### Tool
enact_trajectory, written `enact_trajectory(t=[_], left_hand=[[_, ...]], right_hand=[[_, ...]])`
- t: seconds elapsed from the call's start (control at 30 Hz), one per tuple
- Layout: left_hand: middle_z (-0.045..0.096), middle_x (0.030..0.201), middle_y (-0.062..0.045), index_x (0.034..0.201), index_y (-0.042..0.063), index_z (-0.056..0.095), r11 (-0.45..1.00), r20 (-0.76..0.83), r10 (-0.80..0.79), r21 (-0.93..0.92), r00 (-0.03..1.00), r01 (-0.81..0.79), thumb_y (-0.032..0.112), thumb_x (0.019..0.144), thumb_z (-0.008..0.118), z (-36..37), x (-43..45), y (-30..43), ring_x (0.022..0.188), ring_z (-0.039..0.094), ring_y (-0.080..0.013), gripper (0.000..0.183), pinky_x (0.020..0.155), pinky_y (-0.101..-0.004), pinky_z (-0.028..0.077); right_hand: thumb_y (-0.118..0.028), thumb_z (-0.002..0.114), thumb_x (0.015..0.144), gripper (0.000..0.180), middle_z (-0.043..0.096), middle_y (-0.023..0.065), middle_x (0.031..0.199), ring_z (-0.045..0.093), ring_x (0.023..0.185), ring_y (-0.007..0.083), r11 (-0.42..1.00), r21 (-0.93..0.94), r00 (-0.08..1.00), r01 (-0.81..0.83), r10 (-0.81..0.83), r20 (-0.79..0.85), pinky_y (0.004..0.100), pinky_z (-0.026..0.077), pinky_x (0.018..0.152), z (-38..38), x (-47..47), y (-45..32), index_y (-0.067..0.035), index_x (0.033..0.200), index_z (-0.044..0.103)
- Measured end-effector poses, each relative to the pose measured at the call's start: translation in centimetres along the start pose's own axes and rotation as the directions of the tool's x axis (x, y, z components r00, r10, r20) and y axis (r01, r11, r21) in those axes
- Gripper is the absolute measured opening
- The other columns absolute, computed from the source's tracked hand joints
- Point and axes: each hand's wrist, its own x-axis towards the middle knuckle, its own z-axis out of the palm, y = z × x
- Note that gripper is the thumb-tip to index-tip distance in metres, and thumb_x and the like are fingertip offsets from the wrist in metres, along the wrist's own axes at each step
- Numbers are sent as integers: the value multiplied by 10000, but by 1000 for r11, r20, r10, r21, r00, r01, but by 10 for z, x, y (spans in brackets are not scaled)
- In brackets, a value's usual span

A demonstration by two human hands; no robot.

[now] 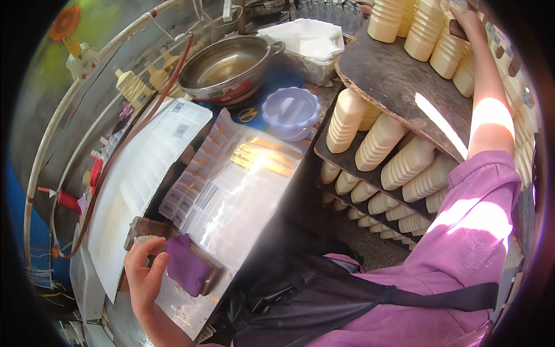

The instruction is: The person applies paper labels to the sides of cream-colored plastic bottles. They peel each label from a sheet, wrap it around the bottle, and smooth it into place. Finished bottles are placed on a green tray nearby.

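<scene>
My right hand, at the end of an outstretched arm, grips the top of a cream-coloured plastic bottle on the upper shelf board. Its fingertips are partly cut off by the picture's edge. Lower left, my left hand hovers with thumb and forefinger apart beside a purple cloth draped over a wooden block. A small whitish piece shows behind its fingers; whether they touch it cannot be told. Beyond the block lies a glossy sheet of printed labels, with several yellow strips at its far end.
Filled ribbed bottles stand on tiered shelves to the right. Past the labels are a lilac basin, yellow-handled scissors, a wide metal pan and a cloth-topped basket. White boards and a curved pipe rail border the left.
</scene>
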Motion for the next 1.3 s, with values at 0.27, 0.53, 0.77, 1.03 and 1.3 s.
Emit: enact_trajectory(t=[0.27,0.53,0.77,1.03,1.3], left_hand=[[668,972,-57,1115,-23,707,982,11,-34,-186,999,36,54,862,731,19,1,-25,879,633,-148,266,814,-290,512],[704,1006,-84,1128,-30,714,965,41,16,-262,999,-5,37,853,707,36,24,-9,916,684,-152,283,833,-290,542],[619,1364,-115,1444,38,554,786,65,308,-579,949,-215,129,752,858,71,46,40,1235,614,-226,762,1055,-373,494],[557,1445,-136,1550,33,376,298,28,-81,-953,996,51,231,706,921,69,-21,-19,1303,570,-242,1024,1114,-412,449],[585,1356,-138,1477,32,397,276,-180,-570,-961,802,-20,183,877,806,68,-63,-97,1236,610,-253,742,1053,-409,517]], right_hand=[[-420,617,875,472,726,201,1221,701,1134,335,998,15,997,-60,60,-43,419,557,939,-34,-16,-1,-32,1102,760],[-238,696,877,269,729,131,794,713,733,226,828,527,965,190,-60,-254,391,557,669,-112,-142,-58,30,894,714],[-438,594,947,440,730,83,977,676,838,151,68,987,666,143,-744,-45,290,502,721,-147,-254,-147,-24,974,740],[-374,657,958,385,697,65,843,582,561,103,-28,989,124,-147,-992,-10,257,462,507,-104,-422,-345,5,1022,685],[-333,662,973,575,693,184,1260,674,1134,240,130,909,-218,-396,-975,45,380,529,986,9,-595,-387,58,1385,570]])
